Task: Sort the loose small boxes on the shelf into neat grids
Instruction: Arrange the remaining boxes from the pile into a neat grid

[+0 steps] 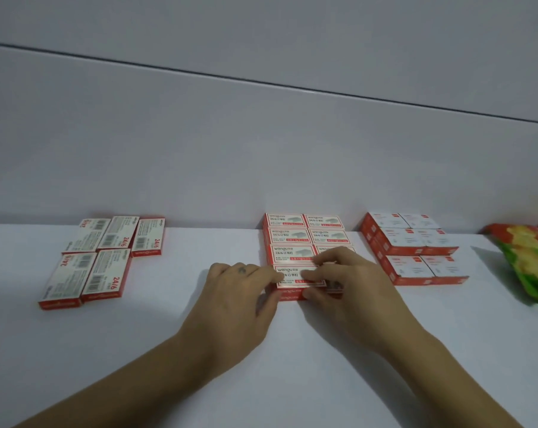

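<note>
Head view: left grip (pixel 239 291) and right grip (pixel 345 282) both pinch the front staple box (pixel 292 282) of the middle grid (pixel 287 236) on the shelf (pixel 168 319).

Middle boxes (pixel 287 234) read "wengu 24/6"; left boxes (pixel 105 273) "24/6".

Matt white shelf (pixel 261 350); seemingly cardboard boxes (pixel 304 236); glossy packet (pixel 527 257)

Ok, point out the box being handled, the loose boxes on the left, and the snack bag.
Handled box (pixel 292 282): head view, printed top face.
Loose boxes (pixel 70 276): head view, top of nearest box.
Snack bag (pixel 525 261): head view, printed front.
</note>
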The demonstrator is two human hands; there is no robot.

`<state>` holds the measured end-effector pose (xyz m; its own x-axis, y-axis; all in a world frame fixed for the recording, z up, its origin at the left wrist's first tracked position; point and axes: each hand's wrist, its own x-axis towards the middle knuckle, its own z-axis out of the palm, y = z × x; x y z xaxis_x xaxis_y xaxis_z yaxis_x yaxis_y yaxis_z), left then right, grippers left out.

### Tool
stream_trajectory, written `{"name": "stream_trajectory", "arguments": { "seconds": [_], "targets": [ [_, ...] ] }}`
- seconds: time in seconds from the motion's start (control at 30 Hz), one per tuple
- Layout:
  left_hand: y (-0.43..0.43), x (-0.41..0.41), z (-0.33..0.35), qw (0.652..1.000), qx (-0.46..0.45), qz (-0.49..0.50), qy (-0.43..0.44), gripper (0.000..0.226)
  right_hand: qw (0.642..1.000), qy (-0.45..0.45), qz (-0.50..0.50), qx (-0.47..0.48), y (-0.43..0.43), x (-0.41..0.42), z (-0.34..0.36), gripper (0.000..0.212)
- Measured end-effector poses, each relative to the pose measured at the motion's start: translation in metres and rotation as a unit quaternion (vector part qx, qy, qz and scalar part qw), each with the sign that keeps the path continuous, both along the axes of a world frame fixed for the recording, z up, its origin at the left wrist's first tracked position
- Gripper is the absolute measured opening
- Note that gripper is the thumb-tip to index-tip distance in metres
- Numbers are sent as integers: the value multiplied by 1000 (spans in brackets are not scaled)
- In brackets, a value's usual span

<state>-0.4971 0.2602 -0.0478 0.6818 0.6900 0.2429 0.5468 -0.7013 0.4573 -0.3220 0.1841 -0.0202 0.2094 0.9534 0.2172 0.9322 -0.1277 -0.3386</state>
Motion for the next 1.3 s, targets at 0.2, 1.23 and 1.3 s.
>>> {"name": "stream_trajectory", "arguments": {
  "seconds": [0.2, 1.23, 1.3],
  "targets": [
    [10, -5, 15, 999, 26, -31, 18, 31, 991, -123, -4, -60, 5, -9, 21, 33],
    [99, -152, 40, 973, 136, 142, 124, 45, 955, -119, 202, -179, 182, -162, 29, 59],
    [101, -152, 42, 975, 125, 142, 112, 44, 955, -100, 206, -188, 187, -159, 27, 49]
  ]
}}
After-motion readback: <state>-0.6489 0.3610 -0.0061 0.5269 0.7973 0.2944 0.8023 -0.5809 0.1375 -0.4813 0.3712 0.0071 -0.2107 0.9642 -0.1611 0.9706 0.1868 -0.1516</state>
